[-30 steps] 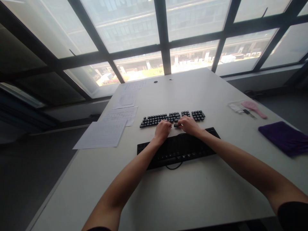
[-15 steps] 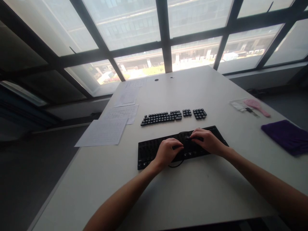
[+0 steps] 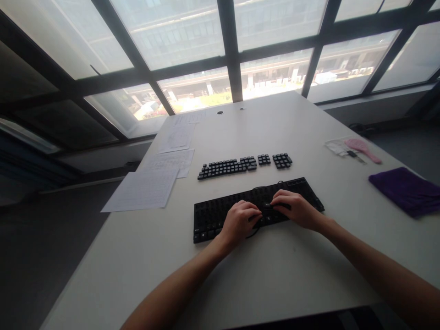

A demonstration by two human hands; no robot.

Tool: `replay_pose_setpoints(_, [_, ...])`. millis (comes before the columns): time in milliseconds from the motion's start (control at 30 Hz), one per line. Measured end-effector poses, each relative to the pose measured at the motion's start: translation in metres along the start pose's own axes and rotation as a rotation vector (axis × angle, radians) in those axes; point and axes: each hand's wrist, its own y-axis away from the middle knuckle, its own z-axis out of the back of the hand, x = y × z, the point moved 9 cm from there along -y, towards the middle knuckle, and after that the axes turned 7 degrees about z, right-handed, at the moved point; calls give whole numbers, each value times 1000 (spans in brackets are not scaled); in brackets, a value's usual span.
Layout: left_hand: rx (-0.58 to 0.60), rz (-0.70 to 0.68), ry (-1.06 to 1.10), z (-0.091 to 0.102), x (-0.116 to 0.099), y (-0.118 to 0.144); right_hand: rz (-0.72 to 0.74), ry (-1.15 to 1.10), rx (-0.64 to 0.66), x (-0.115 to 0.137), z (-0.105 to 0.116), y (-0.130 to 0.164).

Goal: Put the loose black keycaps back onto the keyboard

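Observation:
A black keyboard [image 3: 213, 208] lies at a slant on the white table, with most of its upper keys off and a bottom row of keycaps still on it. Over its right-centre part, my right hand [image 3: 294, 206] pinches a small dark keycap [image 3: 267, 205] between thumb and fingertips. Just left of that keycap is my left hand [image 3: 240, 222], resting over the keyboard's lower middle with thumb and fingers drawn together. Whatever the left fingertips may hold is hidden. A black cable [image 3: 253, 233] loops out from under the keyboard's front edge.
Removed keycaps [image 3: 223, 168] stand in grouped rows behind the keyboard. Written paper sheets [image 3: 140, 190] lie along the left edge. To the right are a pink brush-like item [image 3: 359, 146], a clear bag [image 3: 335, 146] and a folded purple cloth [image 3: 405, 188]. Windows rise beyond the table.
My right hand has lowered the keycap toward the keyboard's front rows. My left thumb and fingers have closed together more. The view has shifted slightly.

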Motion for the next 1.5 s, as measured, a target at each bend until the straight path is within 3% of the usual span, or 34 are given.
replay_pose_setpoints(600, [38,-72,-155,-4,-8,14,118,99,106,14,-13,5])
replay_pose_setpoints(933, [33,-2,-100,-1,-11,8,162,201,111,25,-12,3])
replay_pose_setpoints(1233, [-5,29,-11,1,-5,8,30,39,-35,8,6,3])
replay_pose_setpoints(1500, [84,39,-185,-5,-10,-7,21,52,-97,7,12,2])
